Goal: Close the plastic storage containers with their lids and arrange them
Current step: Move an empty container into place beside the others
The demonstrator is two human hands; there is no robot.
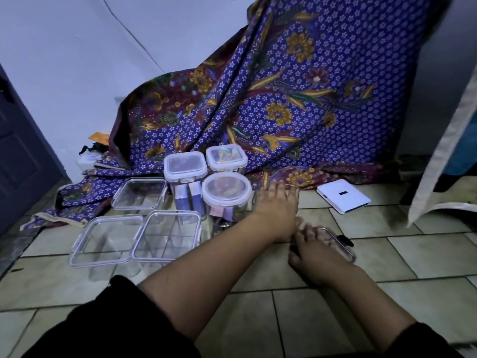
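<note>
Several clear plastic containers stand on the tiled floor. Two tall square ones [185,165] [226,156] and a round one [226,189] have lids on and hold small items. Three flat square ones [140,193] [105,240] [167,235] lie to their left with lids on top. My left hand [277,202] reaches forward just right of the round container, fingers spread and blurred, holding nothing that I can see. My right hand [317,250] grips a small clear container [340,245] low on the floor; its fingers hide most of it.
A purple patterned cloth [284,99] hangs behind the containers and spills onto the floor. A white flat box [343,196] lies to the right. A dark door [20,164] stands at the left, and a pale fabric edge [438,151] hangs at the right.
</note>
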